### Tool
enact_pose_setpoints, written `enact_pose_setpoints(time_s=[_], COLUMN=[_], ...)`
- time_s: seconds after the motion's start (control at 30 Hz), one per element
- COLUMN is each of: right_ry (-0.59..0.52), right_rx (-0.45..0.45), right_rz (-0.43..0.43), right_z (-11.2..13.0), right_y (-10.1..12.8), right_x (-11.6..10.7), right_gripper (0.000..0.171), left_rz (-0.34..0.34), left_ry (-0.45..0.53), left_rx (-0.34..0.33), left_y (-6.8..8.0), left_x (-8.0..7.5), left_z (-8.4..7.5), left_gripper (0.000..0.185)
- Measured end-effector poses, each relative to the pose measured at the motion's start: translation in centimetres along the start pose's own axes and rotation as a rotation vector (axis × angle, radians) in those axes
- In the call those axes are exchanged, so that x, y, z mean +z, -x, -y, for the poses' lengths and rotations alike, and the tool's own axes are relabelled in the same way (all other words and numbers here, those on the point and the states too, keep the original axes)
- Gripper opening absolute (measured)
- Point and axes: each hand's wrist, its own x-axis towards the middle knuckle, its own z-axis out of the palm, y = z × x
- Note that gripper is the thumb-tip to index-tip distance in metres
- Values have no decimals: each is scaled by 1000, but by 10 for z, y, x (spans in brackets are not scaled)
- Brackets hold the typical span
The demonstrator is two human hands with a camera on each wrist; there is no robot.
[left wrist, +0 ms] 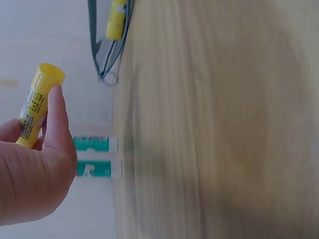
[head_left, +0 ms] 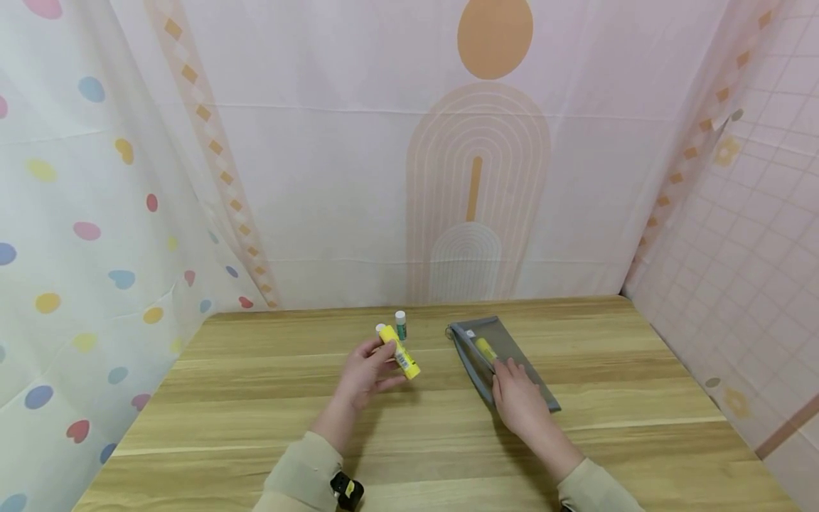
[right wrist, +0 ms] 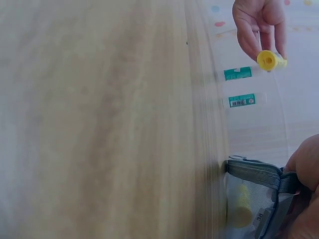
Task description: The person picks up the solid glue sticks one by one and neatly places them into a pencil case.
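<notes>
A yellow glue stick (head_left: 399, 353) is held in my left hand (head_left: 360, 375), tilted in the air above the table, between thumb and fingers. My right hand (head_left: 520, 402) grips the edge of a grey mesh zip pouch (head_left: 512, 345), whose mouth gapes open in the right wrist view. Inside the pouch lies a yellow tube (left wrist: 116, 22) much like the held glue stick. Two green-and-white glue sticks stand upright at the back of the table: one green glue stick (head_left: 401, 327) in plain sight, the other white-capped stick (head_left: 380, 328) mostly behind the left hand's glue stick.
The wooden table (head_left: 256, 405) ends at the back against a patterned curtain (head_left: 333, 213). More curtains hang at the left and right sides. A small ring (left wrist: 110, 78) sits at the pouch's zip end.
</notes>
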Motion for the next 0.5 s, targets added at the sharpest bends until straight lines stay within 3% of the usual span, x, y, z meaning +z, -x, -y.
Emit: enact_pose_setpoints(time_s=[0.5], right_ry=[-19], right_rx=[14], right_rz=[13], right_z=[2], right_y=[0], right_x=[0], right_gripper=[35], left_rz=[142], left_ry=[-93], left_rx=[-82], left_y=[10], left_x=[33], left_z=[18], left_gripper=[41])
